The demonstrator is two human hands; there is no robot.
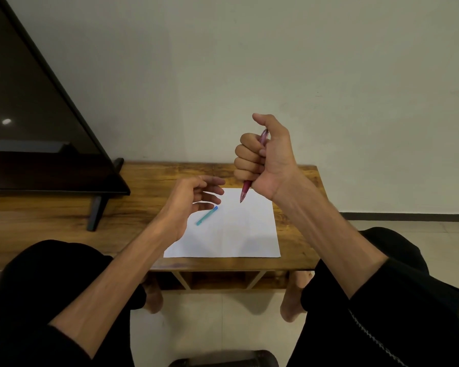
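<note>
Both hands are raised over the middle of the frame. At centre right, the right hand [265, 157] is a fist wrapped round a red pen [245, 190], thumb sticking up; the pen runs through the fist with its tip pointing down, held clear above the upper edge of the white sheet of paper [239, 234]. Left of it and lower, the left hand [194, 200] holds nothing, its fingers loosely spread and pointing right, above the sheet's upper left corner.

Just below those fingers a teal pen [207, 215] lies slantwise on the paper's left part, apart from both hands.

The sheet lies flat on the wooden table [133, 207], its lower edge near the table's front edge. A dark screen [29, 115] on a stand fills the upper left, its foot planted on the table well left of the paper. Bare wood shows right of the sheet up to the table's right edge, with a plain wall [249, 62] behind.
</note>
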